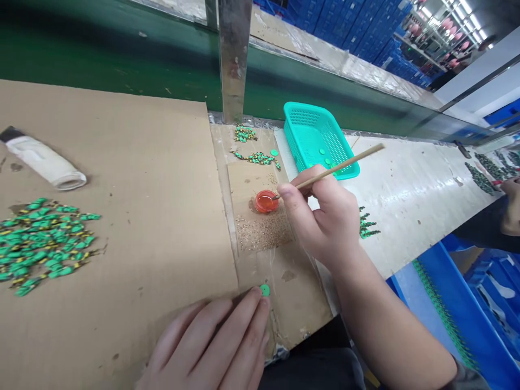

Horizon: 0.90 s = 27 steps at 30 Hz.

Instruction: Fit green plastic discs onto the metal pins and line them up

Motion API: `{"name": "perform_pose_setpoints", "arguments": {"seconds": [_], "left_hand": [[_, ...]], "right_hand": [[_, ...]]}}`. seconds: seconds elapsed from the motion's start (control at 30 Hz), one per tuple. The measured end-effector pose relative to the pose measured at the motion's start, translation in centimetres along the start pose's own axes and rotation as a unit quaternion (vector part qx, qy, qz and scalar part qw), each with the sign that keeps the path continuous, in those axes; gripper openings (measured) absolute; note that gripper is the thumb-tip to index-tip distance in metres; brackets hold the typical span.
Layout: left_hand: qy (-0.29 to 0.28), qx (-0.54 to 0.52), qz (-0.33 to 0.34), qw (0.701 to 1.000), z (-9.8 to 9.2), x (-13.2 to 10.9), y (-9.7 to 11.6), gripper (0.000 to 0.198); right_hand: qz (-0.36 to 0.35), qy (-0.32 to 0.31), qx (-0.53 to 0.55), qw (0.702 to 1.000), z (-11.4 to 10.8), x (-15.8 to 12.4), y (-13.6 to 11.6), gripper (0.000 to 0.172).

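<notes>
Pinched in my right hand is a thin wooden stick, its dark tip at the right rim of a small red cup of liquid. My left hand rests low on the cardboard, fingers together, fingertips on a small green disc. Brown grains are scattered just below the cup. Above the cup lie small green and yellow pieces and another green disc.
A teal basket with a few green discs stands behind my right hand. Many green pieces and a white tube lie at left. Blue bins stand at lower right. Another person's hand shows at the right edge.
</notes>
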State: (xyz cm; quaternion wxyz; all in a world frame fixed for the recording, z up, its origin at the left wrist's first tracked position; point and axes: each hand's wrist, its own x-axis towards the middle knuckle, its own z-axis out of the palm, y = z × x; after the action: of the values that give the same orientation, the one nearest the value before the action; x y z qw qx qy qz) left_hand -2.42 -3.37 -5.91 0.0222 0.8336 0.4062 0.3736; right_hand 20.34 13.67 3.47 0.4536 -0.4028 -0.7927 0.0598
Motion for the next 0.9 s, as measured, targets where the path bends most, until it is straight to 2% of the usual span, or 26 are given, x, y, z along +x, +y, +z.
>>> {"name": "perform_pose_setpoints", "arguments": {"seconds": [0.1,0.2,0.3,0.4,0.57,0.9], "left_hand": [[-0.007,-0.02,-0.02,1.0,-0.7,0.8,0.2,0.041],[-0.046,-0.025,-0.027,0.998,-1.2,0.4,0.4,0.041],[-0.068,-0.033,-0.035,0.997,-1.4,-0.3,0.5,0.043],[-0.073,-0.03,-0.041,0.996,-1.6,-0.3,0.8,0.042],[-0.084,-0.018,-0.045,0.995,-1.8,-0.2,1.0,0.046],[-0.083,-0.015,-0.039,0.996,-1.9,0.0,0.7,0.038]], "right_hand": [[0.005,0.027,0.025,0.999,-0.9,-1.5,-1.8,0.019],[0.031,0.029,0.079,0.996,-1.5,-4.5,-3.9,0.012],[0.011,0.012,0.096,0.995,-1.6,-7.5,-5.5,0.011],[-0.009,0.005,0.087,0.996,-1.5,-9.3,-6.0,0.012],[-0.015,-0.009,0.08,0.997,-1.4,-9.9,-5.9,0.014],[-0.021,-0.025,0.071,0.997,-1.4,-10.0,-5.9,0.014]]}}
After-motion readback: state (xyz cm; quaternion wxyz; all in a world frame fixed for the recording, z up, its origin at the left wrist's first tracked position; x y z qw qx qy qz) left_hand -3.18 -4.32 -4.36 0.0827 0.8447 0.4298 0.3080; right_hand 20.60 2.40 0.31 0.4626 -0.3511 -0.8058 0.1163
